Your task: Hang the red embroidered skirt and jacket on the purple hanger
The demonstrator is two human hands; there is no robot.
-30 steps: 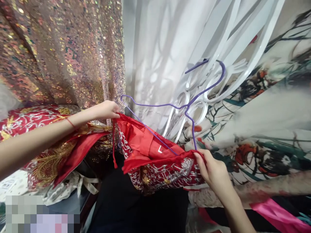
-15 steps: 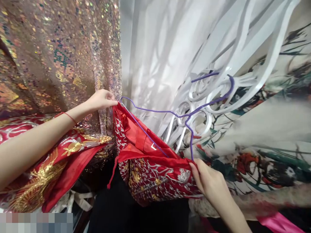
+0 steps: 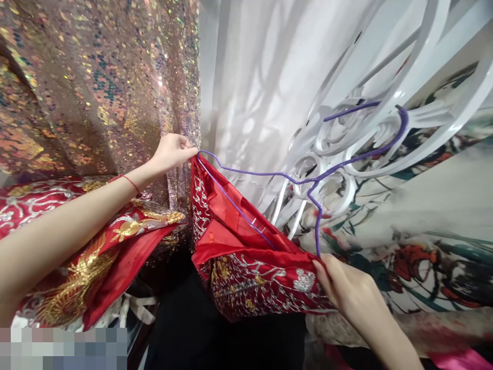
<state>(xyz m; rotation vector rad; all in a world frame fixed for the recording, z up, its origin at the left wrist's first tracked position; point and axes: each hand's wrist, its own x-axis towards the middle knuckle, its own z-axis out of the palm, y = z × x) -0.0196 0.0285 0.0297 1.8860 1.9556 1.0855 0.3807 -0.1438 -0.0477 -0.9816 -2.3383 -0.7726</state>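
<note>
Below the purple hanger (image 3: 314,181), the red garment (image 3: 265,282) is gaping open, with the hanger's lower bar slanting down inside it past a small label (image 3: 257,226). At the hanger's left tip, the left hand (image 3: 173,151) is pinching the garment's edge, its arm reaching out, while at the hanger's lower right the right hand (image 3: 348,285) is clasping that edge between thumb and fingers. Left of the hanger a sequined curtain (image 3: 96,77) is hanging, behind it a white curtain (image 3: 254,103), and flower-printed cloth (image 3: 447,205) is showing to its right.
</note>
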